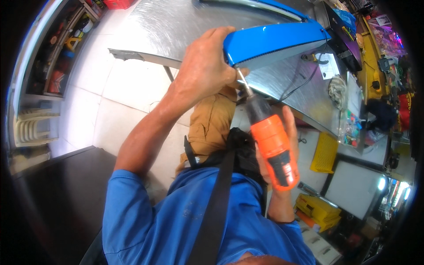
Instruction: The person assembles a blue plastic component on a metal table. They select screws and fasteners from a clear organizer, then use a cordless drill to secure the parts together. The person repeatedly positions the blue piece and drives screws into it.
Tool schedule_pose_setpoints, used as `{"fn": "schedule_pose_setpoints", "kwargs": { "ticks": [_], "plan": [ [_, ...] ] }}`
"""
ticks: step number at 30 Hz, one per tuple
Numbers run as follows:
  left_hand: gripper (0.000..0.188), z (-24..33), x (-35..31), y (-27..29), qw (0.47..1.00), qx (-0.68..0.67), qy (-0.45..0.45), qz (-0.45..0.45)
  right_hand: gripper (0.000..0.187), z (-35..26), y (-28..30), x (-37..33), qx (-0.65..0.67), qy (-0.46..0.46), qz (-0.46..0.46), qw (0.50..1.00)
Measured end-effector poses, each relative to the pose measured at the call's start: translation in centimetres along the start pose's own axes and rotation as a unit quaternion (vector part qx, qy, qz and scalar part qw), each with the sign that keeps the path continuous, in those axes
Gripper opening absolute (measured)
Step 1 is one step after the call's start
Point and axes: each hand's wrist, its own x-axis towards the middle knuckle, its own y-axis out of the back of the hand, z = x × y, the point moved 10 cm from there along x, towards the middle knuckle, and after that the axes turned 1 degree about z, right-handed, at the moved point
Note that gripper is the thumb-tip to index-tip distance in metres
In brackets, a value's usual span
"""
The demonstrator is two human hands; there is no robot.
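Top ctr of frame, L grip (204, 64) is clamping the L end of a curved blue housing (274, 42) over the steel table (165, 24); R grip (289, 126), ctr-R, is wrapping round an orange/blk power screwdriver (268, 132), bit (244, 81) pointing at the housing's corner.

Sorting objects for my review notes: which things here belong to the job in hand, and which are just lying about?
In the job:
orange drill, right hand around it
blue casing, left hand gripping its end
metal table beneath

Lying about:
crumpled cloth
white paper
stacked pale seats
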Motion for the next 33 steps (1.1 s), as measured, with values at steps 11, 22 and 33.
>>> {"fn": "schedule_pose_setpoints", "kwargs": {
  "ticks": [11, 22, 33],
  "plan": [
    [0.083, 0.1, -0.2, 0.0, 1.000, -0.018, -0.001, 0.005, 0.089, 1.0, -2.1, -0.5, 0.121, -0.008, -0.016, 0.992],
    [0.082, -0.2, -0.1, -0.1, 1.000, -0.021, -0.007, 0.012, 0.084, 1.4, -1.0, -0.2, 0.122, -0.006, 0.000, 0.993],
    [0.070, 1.4, 0.0, 0.5, 0.999, -0.002, -0.053, -0.001, 0.081, 2.0, -0.6, -0.9, 0.086, -0.004, 0.005, 0.996]
  ]
}}
